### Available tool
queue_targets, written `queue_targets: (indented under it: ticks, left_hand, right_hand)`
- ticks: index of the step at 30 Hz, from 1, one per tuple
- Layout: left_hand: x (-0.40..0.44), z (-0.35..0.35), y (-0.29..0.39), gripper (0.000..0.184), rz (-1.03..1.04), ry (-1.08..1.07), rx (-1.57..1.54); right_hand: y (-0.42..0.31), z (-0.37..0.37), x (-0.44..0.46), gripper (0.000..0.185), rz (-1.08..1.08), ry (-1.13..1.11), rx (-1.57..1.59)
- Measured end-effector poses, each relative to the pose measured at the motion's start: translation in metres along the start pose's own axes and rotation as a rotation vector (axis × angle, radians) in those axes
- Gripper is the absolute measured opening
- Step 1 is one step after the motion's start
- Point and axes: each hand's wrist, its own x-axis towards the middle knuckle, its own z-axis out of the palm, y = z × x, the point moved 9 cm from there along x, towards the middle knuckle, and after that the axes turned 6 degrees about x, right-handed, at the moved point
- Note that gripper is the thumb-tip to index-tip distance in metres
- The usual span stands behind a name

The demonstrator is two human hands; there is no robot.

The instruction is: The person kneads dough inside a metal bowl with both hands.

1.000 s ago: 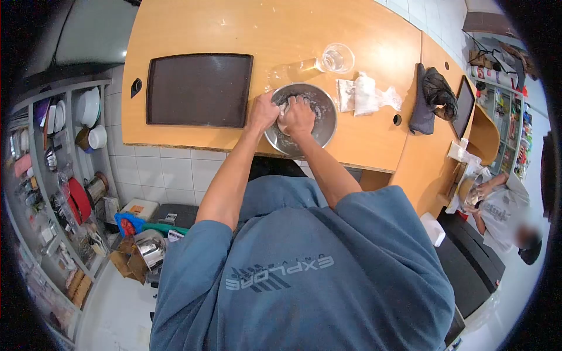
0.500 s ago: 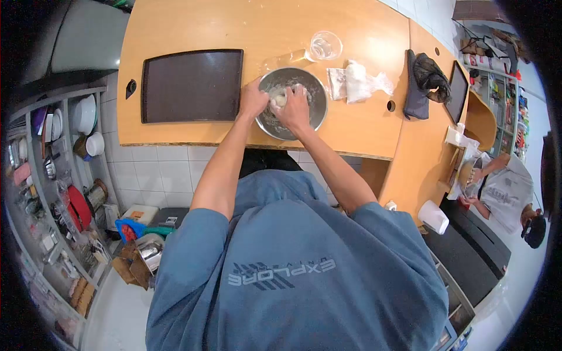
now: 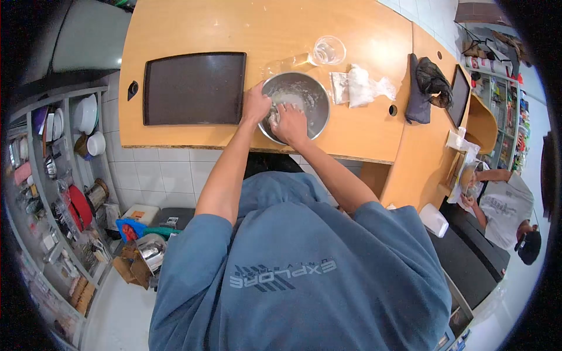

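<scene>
A steel mixing bowl point(image 3: 319, 120) stands near the front edge of the wooden table, tilted a little toward me. My left hand point(image 3: 256, 104) grips its left rim, the thumb side toward the inside. Down in the bowl, my right hand point(image 3: 290, 124) presses with bent fingers on pale, sticky dough point(image 3: 273, 117) by the near left wall. Most of the dough is hidden under that hand. Whitish flour or batter smears coat the bowl's inner wall and bottom.
Left of the bowl lies a dark baking tray point(image 3: 193, 88). Behind it are a clear plastic cup point(image 3: 329, 50) and, to the right, bags of white powder point(image 3: 360, 86). Dark cloth mitts point(image 3: 418, 88) lie farther right. Another person point(image 3: 506, 202) works at the right.
My right hand has moved down toward the near side of the bowl, pushing the dough with it. My left hand keeps hold of the rim, and the bowl looks slightly more tilted.
</scene>
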Motion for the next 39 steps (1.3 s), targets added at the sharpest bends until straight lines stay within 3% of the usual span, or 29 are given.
queue_targets:
  ticks: [5, 8, 11, 14, 20, 26, 32, 35, 39]
  left_hand:
    - [-0.001, 0.0, 0.0, 0.044, 0.012, -0.012, -0.047]
    - [-0.001, -0.005, 0.01, 0.039, 0.011, -0.016, -0.031]
    - [0.0, -0.006, 0.008, 0.035, 0.031, -0.004, -0.022]
    - [0.009, 0.0, -0.004, 0.035, 0.037, -0.005, 0.016]
    - [0.01, 0.003, -0.007, 0.042, 0.046, 0.022, 0.023]
    - [0.01, 0.003, -0.006, 0.045, 0.019, 0.036, 0.026]
    - [0.01, 0.005, -0.007, 0.046, 0.022, 0.029, -0.01]
    - [0.009, 0.002, -0.006, 0.045, 0.026, 0.043, 0.024]
    - [0.007, 0.003, -0.001, 0.045, -0.016, 0.005, 0.035]
  right_hand:
    - [0.005, 0.009, 0.018, 0.031, 0.098, -0.016, -0.007]
    - [0.012, 0.013, 0.034, 0.029, -0.005, 0.083, 0.009]
    - [0.026, 0.033, 0.054, 0.034, 0.007, -0.051, -0.05]
    - [0.028, 0.024, 0.06, 0.039, 0.158, -0.098, -0.031]
    - [0.059, 0.031, 0.062, 0.043, 0.317, -0.184, 0.277]
    - [0.074, 0.004, 0.054, 0.053, 0.27, -0.232, 0.518]
    - [0.042, -0.032, 0.043, 0.046, 0.182, -0.19, 0.481]
    - [0.03, -0.028, 0.032, 0.06, 0.013, -0.109, 0.204]
    - [0.026, 0.002, 0.014, 0.06, 0.089, -0.155, 0.103]
